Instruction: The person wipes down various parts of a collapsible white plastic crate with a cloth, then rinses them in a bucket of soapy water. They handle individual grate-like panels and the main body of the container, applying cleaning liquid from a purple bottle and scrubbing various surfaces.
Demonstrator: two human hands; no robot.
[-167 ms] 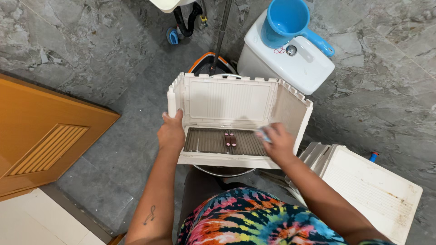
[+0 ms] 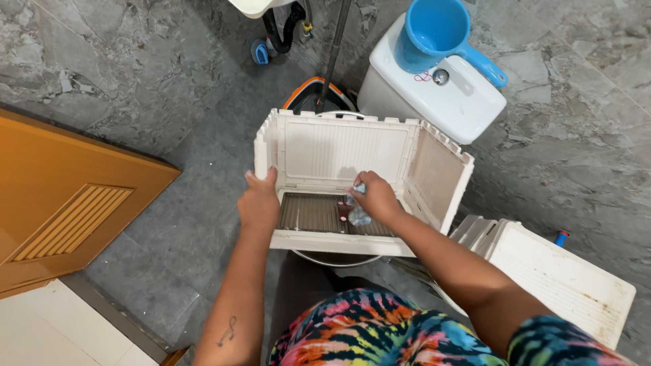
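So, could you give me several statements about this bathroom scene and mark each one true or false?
1. The left hand grips the left edge of the white plastic crate. True.
2. The right hand is empty. False: it holds a small bluish cloth inside the crate.
3. A blue scoop sits on the toilet tank. True.
4. The wooden door is on the right. False: it is on the left.
5. The crate lies flat on the floor. False: it is held above a metal basin.
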